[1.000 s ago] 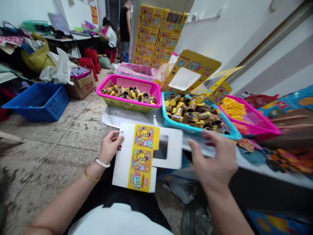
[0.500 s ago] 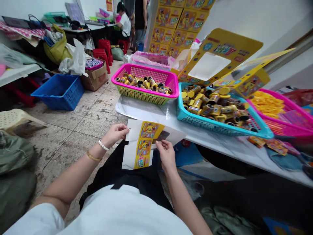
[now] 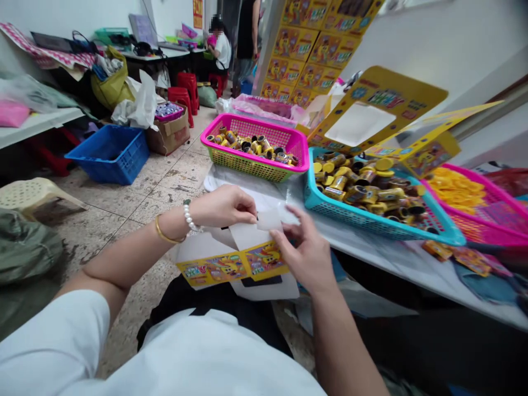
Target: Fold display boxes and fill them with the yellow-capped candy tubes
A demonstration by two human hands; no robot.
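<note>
A yellow printed cardboard box [image 3: 226,266], partly unfolded with its white inner flaps showing, hangs above my lap between both hands. My left hand [image 3: 231,206] has its fingers closed on a white flap at the upper edge. At the right end my right hand [image 3: 307,247] grips the card between thumb and fingers, its index finger raised. Beyond the hands stands a turquoise basket [image 3: 383,234], heaped with small yellow-capped jars [image 3: 367,187]. A pink basket [image 3: 256,124] to its left holds more of these jars.
Opened yellow display boxes [image 3: 379,110] lean behind the turquoise basket on the white table [image 3: 231,179]. At right a pink basket [image 3: 503,192] holds yellow pieces. A blue crate [image 3: 111,157] and a cream stool [image 3: 37,192] stand on the floor at left. Two people are farther back.
The flat card has been turned lengthwise and its flaps are bent up. My left hand has moved right and over the card's upper edge; my right hand has shifted slightly right.
</note>
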